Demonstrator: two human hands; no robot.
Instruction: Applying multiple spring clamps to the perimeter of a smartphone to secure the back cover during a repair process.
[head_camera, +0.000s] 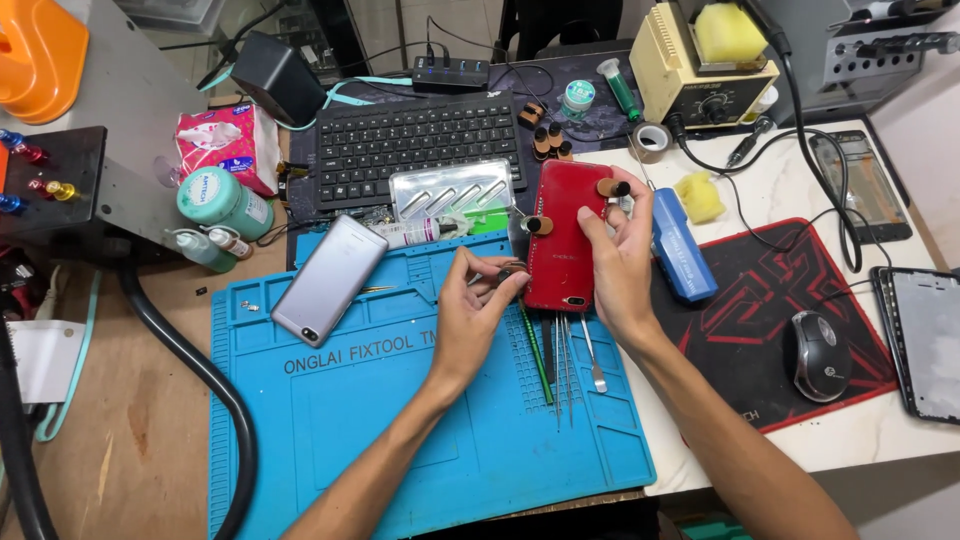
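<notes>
Red phone (565, 235) gripped by right hand (618, 262) fingers, clamping step under way; left hand (472, 312) fingers pinch a small clip (512, 270) at its edge, next needs careful seating

Two bare forearms come up from the bottom edge of the frame toward the centre, with no sleeve on either as far as the picture reaches. The left hand (470, 310) and the right hand (615, 255) wear no gloves, and no ring, watch or wrist strap shows (the fingertips are too small to tell anything of the nails). Both forearms are slim.
</notes>
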